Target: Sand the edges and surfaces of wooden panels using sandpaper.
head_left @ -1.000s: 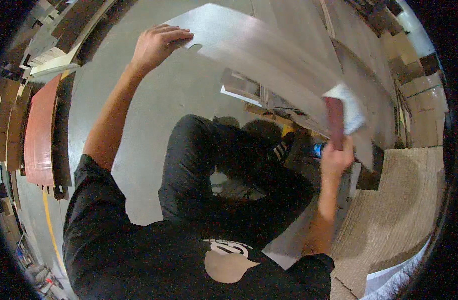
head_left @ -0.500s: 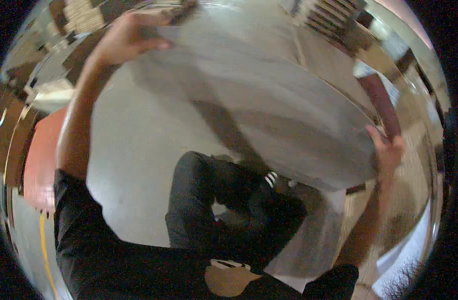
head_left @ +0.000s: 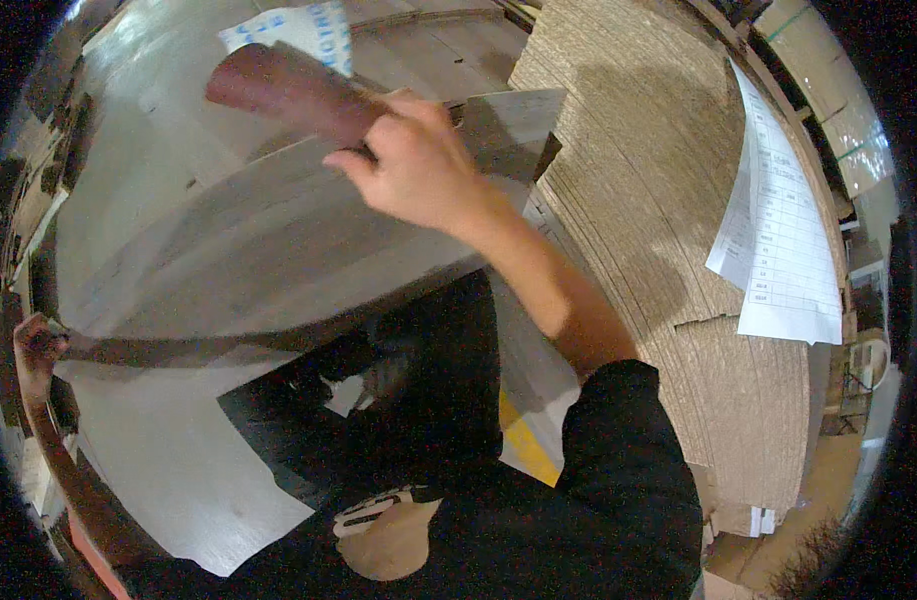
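Note:
A large grey wood-grain panel (head_left: 278,240) spans the view in front of me, held tilted above the floor. My left hand (head_left: 40,342) is closed on the panel's far-left end. At the upper middle, my right hand (head_left: 418,165) is closed on a curled red-brown sheet of sandpaper (head_left: 288,92), close to the panel's far edge. The sandpaper's white back with blue print (head_left: 323,30) shows behind it. Whether the right fingers also grip the panel is hidden.
A tall stack of brown boards (head_left: 628,150) stands close on my right, with printed paper sheets (head_left: 788,240) on it. Below the panel lies grey floor (head_left: 188,440) with a yellow stripe (head_left: 528,445). Wrapped stacks (head_left: 828,90) stand at the far right.
My view has turned right, bringing the board stack and papers nearer the middle. The panel has swung round with both hands. The right hand and sandpaper now appear at the upper middle.

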Demonstrator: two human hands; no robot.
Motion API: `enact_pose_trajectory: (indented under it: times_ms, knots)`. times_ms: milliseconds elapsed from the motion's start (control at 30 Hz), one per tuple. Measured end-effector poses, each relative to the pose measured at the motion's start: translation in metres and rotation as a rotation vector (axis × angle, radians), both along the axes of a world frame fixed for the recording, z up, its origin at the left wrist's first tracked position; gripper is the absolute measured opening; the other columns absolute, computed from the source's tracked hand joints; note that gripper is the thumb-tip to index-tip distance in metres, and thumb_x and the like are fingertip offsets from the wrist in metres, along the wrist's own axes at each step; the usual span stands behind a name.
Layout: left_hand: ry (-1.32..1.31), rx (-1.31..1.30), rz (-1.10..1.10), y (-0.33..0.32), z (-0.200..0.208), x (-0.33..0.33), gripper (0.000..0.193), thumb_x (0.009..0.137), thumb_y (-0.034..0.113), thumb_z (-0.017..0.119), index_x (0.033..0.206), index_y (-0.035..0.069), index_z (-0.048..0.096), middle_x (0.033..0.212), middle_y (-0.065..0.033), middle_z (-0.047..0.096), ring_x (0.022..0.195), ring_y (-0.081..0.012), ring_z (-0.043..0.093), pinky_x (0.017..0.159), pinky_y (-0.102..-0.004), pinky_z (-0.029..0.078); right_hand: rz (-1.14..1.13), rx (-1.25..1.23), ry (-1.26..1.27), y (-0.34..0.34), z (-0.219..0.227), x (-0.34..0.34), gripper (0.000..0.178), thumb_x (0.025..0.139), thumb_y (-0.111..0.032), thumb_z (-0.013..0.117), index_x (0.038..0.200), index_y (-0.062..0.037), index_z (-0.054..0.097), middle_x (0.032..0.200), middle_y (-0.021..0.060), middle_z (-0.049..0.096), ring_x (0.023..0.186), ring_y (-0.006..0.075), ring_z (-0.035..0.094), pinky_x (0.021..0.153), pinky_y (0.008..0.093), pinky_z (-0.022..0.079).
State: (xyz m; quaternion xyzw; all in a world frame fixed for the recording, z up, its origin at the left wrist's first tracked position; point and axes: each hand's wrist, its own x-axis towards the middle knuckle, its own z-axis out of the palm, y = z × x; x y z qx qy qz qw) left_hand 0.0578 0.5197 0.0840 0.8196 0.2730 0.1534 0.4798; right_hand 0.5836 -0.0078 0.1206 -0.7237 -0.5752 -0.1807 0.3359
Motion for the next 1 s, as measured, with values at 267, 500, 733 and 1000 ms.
enact_pose_trajectory:
  times_ms: [267, 500, 733, 1000]
  knots:
    - [-0.091, 0.204, -0.008, -0.038, -0.004, 0.015, 0.061, 0.081, -0.007, 0.076, 0.132, 0.004, 0.046, 0.117, -0.0056, 0.053, 0.094, -0.0166, 0.06, 0.077, -0.033, 0.055, 0.089, 0.144, -0.097, -0.01, 0.004, -0.004, 0.025, 0.075, -0.021, 0.081, 0.087, -0.0031, 0.068, 0.08, 0.0148, 0.067, 0.079, 0.0369, 0.062, 0.079, 0.0481, 0.048]
    - [-0.025, 0.602, -0.079, 0.006, -0.001, -0.036, 0.071, 0.075, 0.007, 0.087, 0.132, 0.002, 0.045, 0.115, -0.0086, 0.054, 0.086, -0.0166, 0.062, 0.073, -0.0319, 0.056, -0.066, 0.582, -0.142, -0.047, -0.003, 0.002, 0.025, 0.083, -0.017, 0.075, 0.099, -0.0003, 0.068, 0.094, 0.0164, 0.066, 0.089, 0.0384, 0.062, 0.084, 0.0474, 0.048]
    - [0.157, 0.41, -0.193, 0.021, -0.003, -0.054, 0.07, 0.073, 0.022, 0.092, 0.126, -0.001, 0.052, 0.113, -0.0082, 0.058, 0.078, -0.0136, 0.064, 0.064, -0.0281, 0.054, -0.376, 0.376, -0.191, -0.081, -0.047, 0.04, 0.03, 0.088, -0.012, 0.069, 0.117, -0.0025, 0.067, 0.111, 0.0183, 0.067, 0.118, 0.0426, 0.051, 0.096, 0.0522, 0.041]
    - [-0.204, 0.672, -0.007, -0.066, 0.012, 0.006, 0.065, 0.07, 0.015, 0.091, 0.124, 0.001, 0.056, 0.123, -0.0088, 0.056, 0.103, -0.0173, 0.06, 0.085, -0.0335, 0.053, -0.452, 0.213, -0.131, -0.094, -0.071, 0.014, 0.032, 0.09, -0.015, 0.069, 0.119, -0.0022, 0.066, 0.116, 0.0232, 0.065, 0.12, 0.0451, 0.052, 0.099, 0.0544, 0.04]
